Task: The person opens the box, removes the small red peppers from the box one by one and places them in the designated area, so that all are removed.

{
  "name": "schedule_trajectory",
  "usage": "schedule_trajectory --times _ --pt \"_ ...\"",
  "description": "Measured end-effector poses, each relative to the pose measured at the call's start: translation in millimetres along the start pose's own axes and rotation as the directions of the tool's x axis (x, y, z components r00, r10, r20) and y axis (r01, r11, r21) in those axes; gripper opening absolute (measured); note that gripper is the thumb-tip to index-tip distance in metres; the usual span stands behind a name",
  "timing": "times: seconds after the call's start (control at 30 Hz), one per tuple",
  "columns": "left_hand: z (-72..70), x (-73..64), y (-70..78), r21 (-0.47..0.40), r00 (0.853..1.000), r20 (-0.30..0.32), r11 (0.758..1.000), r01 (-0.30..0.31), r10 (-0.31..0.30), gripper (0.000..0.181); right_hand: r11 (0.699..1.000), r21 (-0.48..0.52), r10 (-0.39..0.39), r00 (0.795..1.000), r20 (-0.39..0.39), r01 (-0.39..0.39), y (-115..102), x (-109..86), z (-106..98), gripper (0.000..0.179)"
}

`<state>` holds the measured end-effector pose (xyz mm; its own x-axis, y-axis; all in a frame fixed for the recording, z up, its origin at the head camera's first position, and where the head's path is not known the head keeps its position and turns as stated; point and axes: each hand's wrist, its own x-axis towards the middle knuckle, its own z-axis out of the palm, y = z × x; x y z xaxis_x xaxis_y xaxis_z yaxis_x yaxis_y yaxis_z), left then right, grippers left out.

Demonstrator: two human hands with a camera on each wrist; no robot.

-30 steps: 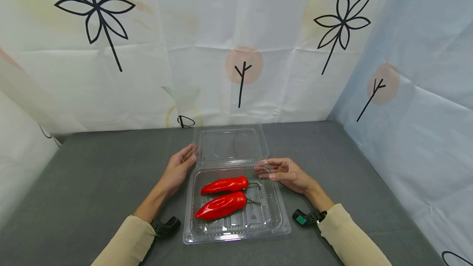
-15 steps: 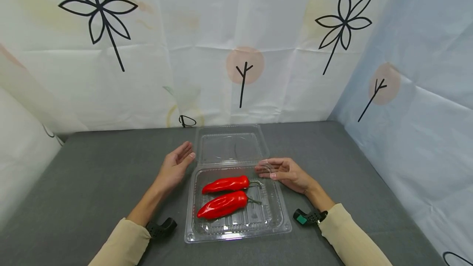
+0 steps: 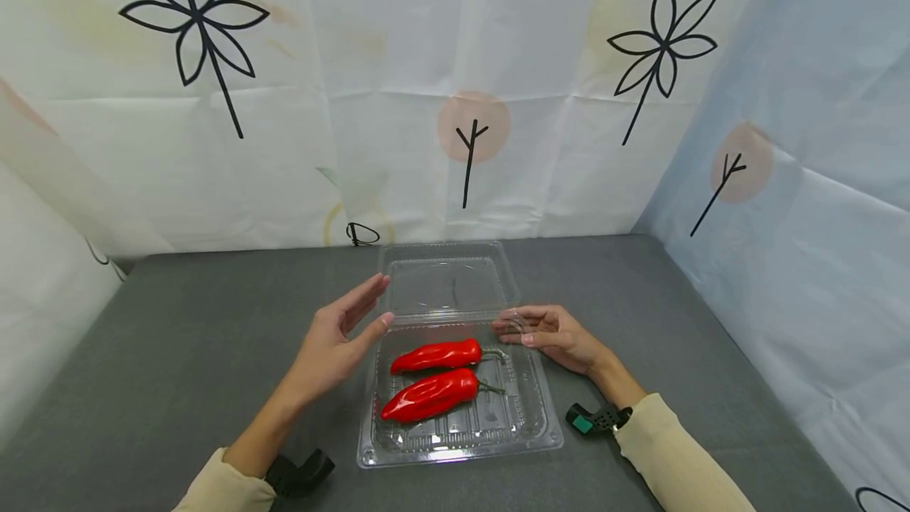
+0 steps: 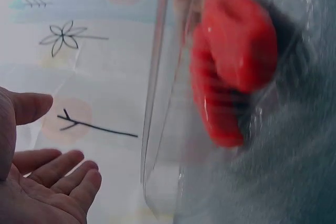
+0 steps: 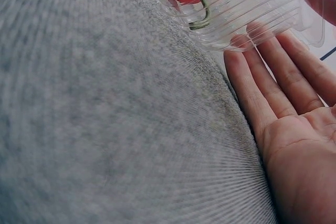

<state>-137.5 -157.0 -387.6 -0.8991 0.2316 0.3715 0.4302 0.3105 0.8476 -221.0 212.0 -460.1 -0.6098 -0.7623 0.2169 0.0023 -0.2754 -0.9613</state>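
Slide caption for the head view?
Two red peppers in an open clear clamshell, left hand and right hand beside it.

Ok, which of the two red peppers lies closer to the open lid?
The slimmer pepper, upper in the head view: it lies between the lid and the plumper pepper.

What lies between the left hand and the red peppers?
The clear container's edge, which shows in the left wrist view between the left hand and the peppers.

A clear, ribbed plastic container (image 3: 528, 417) stands open on the worktop (image 3: 156, 354), lid (image 3: 419, 283) turned back toward the far edge. Inside lie a slim red pepper (image 3: 437, 355) and, closer to the near edge, a plumper red pepper (image 3: 430, 396), both stems (image 3: 490, 388) toward the right edge.
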Motion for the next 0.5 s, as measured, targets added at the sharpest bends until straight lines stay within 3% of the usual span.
schedule_trajectory --times 0.13,0.33,0.5 --pt "9.3 -5.1 4.3 -0.034 0.999 0.051 0.999 0.001 0.000 0.060 1.000 0.005 0.000 1.000 0.003 0.000 -1 -0.6 0 0.047" --pt "23.2 -11.5 5.5 -0.122 0.986 0.162 0.991 0.057 -0.037 0.052 1.000 -0.003 -0.007 1.000 0.010 0.007 1 -0.3 -1 0.046" --pt "34.3 -15.6 6.6 -0.098 0.972 0.232 0.994 0.052 -0.028 0.052 1.000 -0.020 -0.002 1.000 0.002 0.002 1 0.2 -1 0.046"
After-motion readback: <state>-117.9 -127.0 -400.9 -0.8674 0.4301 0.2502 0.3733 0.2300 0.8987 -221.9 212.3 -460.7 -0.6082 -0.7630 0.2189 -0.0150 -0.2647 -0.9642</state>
